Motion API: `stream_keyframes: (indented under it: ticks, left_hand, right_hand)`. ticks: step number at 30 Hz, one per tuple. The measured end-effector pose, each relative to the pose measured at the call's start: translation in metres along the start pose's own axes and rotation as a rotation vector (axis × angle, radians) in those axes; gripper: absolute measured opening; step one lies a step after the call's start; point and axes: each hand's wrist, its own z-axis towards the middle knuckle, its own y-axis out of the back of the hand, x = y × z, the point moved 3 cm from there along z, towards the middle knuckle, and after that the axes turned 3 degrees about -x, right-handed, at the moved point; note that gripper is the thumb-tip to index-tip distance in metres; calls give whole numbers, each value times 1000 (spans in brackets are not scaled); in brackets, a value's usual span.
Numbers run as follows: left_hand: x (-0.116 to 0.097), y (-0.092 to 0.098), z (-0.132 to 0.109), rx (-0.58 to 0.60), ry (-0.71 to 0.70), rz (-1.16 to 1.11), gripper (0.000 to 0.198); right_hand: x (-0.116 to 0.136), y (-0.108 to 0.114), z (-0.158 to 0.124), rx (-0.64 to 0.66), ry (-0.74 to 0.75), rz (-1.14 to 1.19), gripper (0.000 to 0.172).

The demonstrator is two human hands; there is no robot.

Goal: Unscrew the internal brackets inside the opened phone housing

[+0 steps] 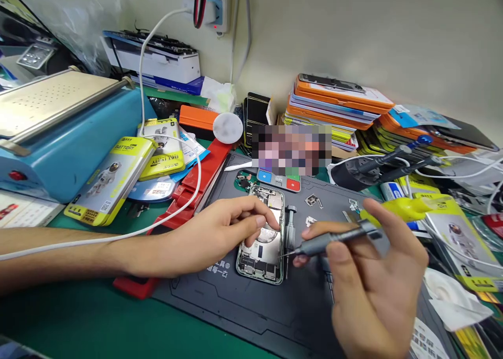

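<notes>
An opened phone with its insides showing lies on a dark work mat. My left hand rests on the phone's left side, with its fingers curled over the middle of it, steadying it. My right hand is closed on a grey screwdriver, whose fine tip points left at the phone's right edge. A small grey tool lies on the mat just right of the phone.
A blue machine stands at the left, with yellow battery boxes and a red tray beside it. A white cable crosses my left forearm. Stacked orange cases and cables crowd the back right.
</notes>
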Motion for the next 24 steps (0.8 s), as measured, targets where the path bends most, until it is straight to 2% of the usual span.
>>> stream_keyframes:
  ticks: [4,7,18,24]
  left_hand:
    - [-3,0,-1,-14,-22,1,18]
    - [-5,0,-2,-17,-39,13,17]
    - [-1,3,-3,-4,-37,53,22]
    - [-2,4,-2,7,-59,77,20]
  right_hand:
    - [-3,0,-20,206,408,-293,64]
    - [-8,1,-28,282,514,-375,69]
    - [-14,-7,-22,346,444,-330,71]
    - [-11,-7,-20,378,575,-290,78]
